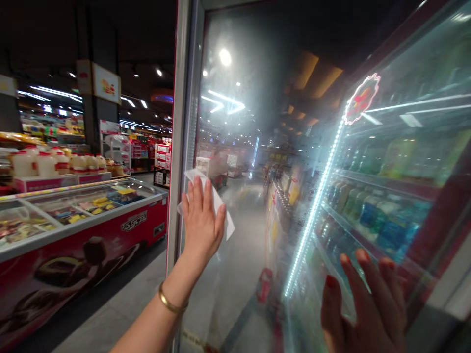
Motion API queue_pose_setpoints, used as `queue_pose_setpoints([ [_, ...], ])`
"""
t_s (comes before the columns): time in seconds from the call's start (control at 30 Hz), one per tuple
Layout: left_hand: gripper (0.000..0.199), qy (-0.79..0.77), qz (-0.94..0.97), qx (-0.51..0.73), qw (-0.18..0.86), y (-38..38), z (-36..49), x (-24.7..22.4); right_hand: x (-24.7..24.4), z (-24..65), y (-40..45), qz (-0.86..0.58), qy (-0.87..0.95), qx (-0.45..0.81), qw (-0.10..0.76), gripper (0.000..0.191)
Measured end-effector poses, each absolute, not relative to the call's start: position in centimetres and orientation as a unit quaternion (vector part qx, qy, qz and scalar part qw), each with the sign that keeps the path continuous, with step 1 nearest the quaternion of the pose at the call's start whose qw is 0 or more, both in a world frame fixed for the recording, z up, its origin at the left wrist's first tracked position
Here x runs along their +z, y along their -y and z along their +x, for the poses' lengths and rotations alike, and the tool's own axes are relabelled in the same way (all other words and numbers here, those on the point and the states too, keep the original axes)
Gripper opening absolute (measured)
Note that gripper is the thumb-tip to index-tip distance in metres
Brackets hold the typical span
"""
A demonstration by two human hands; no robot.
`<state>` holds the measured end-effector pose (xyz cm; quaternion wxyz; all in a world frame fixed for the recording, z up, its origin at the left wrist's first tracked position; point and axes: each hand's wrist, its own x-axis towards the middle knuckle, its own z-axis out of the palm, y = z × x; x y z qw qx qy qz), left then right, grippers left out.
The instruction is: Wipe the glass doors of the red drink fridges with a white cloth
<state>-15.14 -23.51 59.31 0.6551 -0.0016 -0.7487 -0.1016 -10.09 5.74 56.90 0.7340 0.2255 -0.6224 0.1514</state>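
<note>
Thin white cloth (228,219) flat beneath the left of two spread hands (201,218).

A red chest freezer (140,225) stands left of dark pillars (104,78).

The bare left hand (201,213) is pressing flat, fingers extended upward, forearm rising diagonally. The bare right hand (366,304) is hovering lower, fingers spread and slightly curled.
</note>
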Motion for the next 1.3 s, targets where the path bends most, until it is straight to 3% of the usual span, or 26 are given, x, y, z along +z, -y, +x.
queue_pose_setpoints([
  [0.1, 0.078, 0.733, -0.048, -0.098, 0.671, 19.5, -15.6, 62.6, 57.7, -10.3, -4.9, 0.243, 0.633, 0.122, 0.725, 0.075],
  [0.23, 0.082, 0.739, -0.194, 0.01, 0.645, 18.2, -14.3, 58.7, 58.2, -10.7, -5.3, 0.243, 0.674, 0.083, 0.693, 0.064],
  [0.33, 0.082, 0.753, -0.119, -0.021, 0.646, 22.7, -14.3, 57.3, 57.9, -10.8, -6.9, 0.23, 0.681, 0.087, 0.69, 0.062],
  [0.43, 0.08, 0.738, -0.044, -0.098, 0.666, 24.3, -15.6, 61.3, 57.7, -10.7, -7.7, 0.205, 0.676, 0.127, 0.697, 0.063],
  [0.53, 0.074, 0.72, -0.078, -0.096, 0.682, 19.5, -16.0, 64.1, 57.9, -10.7, -7.1, 0.2, 0.668, 0.144, 0.702, 0.065],
  [0.63, 0.077, 0.725, -0.189, -0.019, 0.662, 14.8, -15.0, 60.9, 57.8, -10.5, -6.6, 0.216, 0.659, 0.129, 0.709, 0.069],
  [0.77, 0.082, 0.735, -0.193, -0.013, 0.649, 17.4, -14.1, 56.5, 56.9, -9.8, -7.7, 0.225, 0.661, 0.135, 0.703, 0.071],
  [0.87, 0.078, 0.744, -0.092, -0.069, 0.659, 20.4, -14.8, 60.3, 56.6, -9.4, -8.5, 0.202, 0.671, 0.158, 0.696, 0.068],
  [1.0, 0.076, 0.736, -0.113, -0.067, 0.664, 15.5, -15.4, 64.6, 56.9, -9.7, -8.3, 0.171, 0.688, 0.146, 0.69, 0.069],
  [1.1, 0.072, 0.732, -0.232, 0.016, 0.64, 10.8, -14.3, 59.8, 56.5, -10.4, -8.4, 0.127, 0.724, 0.081, 0.673, 0.068],
  [1.2, 0.07, 0.734, -0.252, 0.029, 0.63, 12.0, -13.1, 53.8, 55.5, -11.2, -9.4, 0.123, 0.758, -0.01, 0.641, 0.069],
  [1.3, 0.082, 0.759, -0.173, -0.012, 0.627, 16.6, -13.3, 54.5, 55.0, -11.8, -10.4, 0.133, 0.774, -0.039, 0.618, 0.073],
])
